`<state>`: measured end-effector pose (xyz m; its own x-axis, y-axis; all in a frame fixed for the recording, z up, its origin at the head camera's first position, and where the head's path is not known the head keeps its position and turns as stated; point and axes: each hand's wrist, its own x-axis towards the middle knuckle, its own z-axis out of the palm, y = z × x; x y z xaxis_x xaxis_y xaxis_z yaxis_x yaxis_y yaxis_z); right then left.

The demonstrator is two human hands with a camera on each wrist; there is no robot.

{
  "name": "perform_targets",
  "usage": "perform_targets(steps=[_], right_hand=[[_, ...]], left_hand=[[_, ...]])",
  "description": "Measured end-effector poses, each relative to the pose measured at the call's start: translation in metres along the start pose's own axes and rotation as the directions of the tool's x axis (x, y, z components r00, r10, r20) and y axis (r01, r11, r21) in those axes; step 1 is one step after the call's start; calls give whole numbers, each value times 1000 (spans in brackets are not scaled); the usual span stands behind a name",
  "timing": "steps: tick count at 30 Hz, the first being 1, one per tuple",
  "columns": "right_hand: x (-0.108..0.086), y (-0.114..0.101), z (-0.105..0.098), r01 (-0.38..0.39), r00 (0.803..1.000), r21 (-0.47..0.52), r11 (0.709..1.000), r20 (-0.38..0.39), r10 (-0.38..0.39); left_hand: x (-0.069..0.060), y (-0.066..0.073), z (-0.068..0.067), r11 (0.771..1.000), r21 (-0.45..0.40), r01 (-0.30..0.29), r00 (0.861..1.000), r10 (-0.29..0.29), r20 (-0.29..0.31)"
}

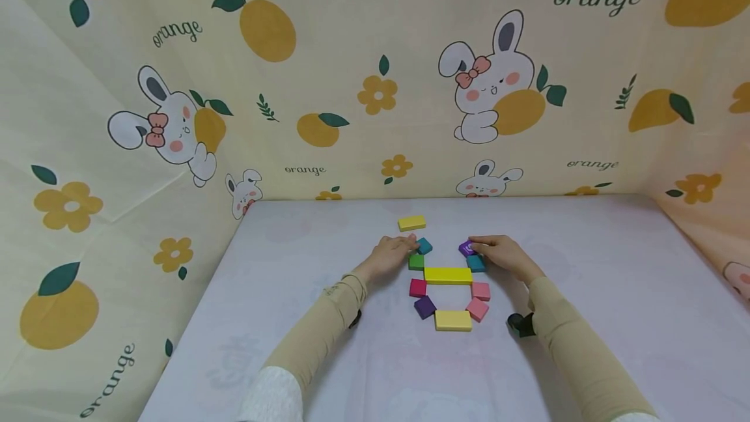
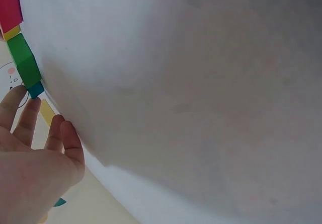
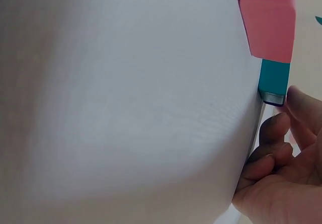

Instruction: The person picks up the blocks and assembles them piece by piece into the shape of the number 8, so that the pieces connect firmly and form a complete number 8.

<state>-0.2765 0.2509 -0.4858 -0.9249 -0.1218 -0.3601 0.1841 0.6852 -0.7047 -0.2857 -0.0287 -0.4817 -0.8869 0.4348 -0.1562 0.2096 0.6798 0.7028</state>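
Note:
In the head view, my left hand (image 1: 391, 256) reaches from the left. Its thumb and a finger pinch the near corner of a teal block (image 1: 424, 245), just above a green block (image 1: 416, 262). My right hand (image 1: 504, 254) holds a purple block (image 1: 467, 248) between its fingers, beside another teal block (image 1: 476, 263). In the left wrist view, the left hand's fingertips meet the teal block (image 2: 35, 90) past the green block (image 2: 24, 60). The right wrist view shows the right hand (image 3: 284, 158) with several fingers curled; the purple block is hidden there.
A long yellow block (image 1: 448, 276) joins the two block columns. Below it lie red (image 1: 418, 288), dark purple (image 1: 424, 307) and pink blocks (image 1: 480, 291), closed by a pale yellow block (image 1: 453, 320). Another yellow block (image 1: 412, 223) lies farther back. A patterned cloth (image 1: 375, 38) hangs behind the table.

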Motion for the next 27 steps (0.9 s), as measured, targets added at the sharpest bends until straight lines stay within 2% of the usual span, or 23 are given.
perform_targets(steps=[15,27], right_hand=[[0,-1,0,14,1000,-20,1000,-10,-14],[-1,-4,3,-24,999,-43,999,-25,23]], left_hand=[[0,-3,0,1000,-2,11,1000,-11,9],[-2,1,-1,999,-17,27,999,-27,24]])
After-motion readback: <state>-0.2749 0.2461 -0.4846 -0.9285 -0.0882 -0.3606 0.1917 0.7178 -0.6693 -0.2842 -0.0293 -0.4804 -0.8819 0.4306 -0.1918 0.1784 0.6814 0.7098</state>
